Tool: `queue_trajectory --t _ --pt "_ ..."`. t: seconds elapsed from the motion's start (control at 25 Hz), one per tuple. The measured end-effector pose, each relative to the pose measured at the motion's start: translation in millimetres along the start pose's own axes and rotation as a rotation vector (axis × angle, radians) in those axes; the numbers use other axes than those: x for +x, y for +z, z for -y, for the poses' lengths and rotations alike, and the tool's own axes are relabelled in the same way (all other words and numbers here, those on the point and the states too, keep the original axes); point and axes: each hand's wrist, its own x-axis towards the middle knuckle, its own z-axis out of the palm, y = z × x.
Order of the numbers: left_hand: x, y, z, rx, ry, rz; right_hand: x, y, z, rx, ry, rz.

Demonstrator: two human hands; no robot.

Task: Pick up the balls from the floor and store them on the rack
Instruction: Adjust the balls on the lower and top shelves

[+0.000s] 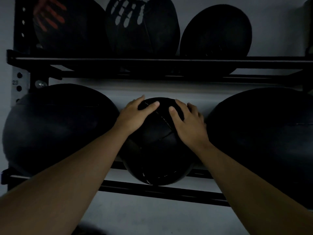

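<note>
Both hands lie spread flat on a black stitched leather ball: left hand on its upper left, right hand on its upper right (fingers splayed, palms down). The ball sits on the black metal rack's lower rails, between two larger black balls.

head camera faces the rack close up (slightly downward).
</note>
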Motion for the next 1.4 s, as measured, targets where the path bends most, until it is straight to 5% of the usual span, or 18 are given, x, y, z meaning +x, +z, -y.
queue_trajectory --t 0.2,0.44,0.64,0.84,1.04,1.24,1.4 --pt "-54.1 34.6 22.9 0.038 0.035 -0.312 19.8 -11.2 3.6 -0.020 0.079 0.133" --pt "-9.0 6.2 29.4 -0.078 0.172 -0.036 11.7 -4.5 20.5 -0.289 0.256 0.093" --pt "-37.7 28.3 44.0 -0.095 0.089 -0.196 11.4 -10.6 -1.1 0.117 0.097 0.047" --pt "1.9 7.3 28.6 -0.044 0.179 -0.007 -8.1 15.4 -9.9 0.130 0.232 -0.140" --pt "4.0 12.5 31.0 -0.038 0.189 -0.005 -24.3 7.2 -14.0 0.011 -0.255 -0.123" --pt "-7.5 11.7 44.3 -0.125 0.292 -0.034 -21.0 12.3 -20.8 0.190 0.023 -0.152" --pt "-10.1 13.3 50.9 -0.104 0.312 -0.049 -22.8 15.3 -22.7 0.216 0.028 -0.187"
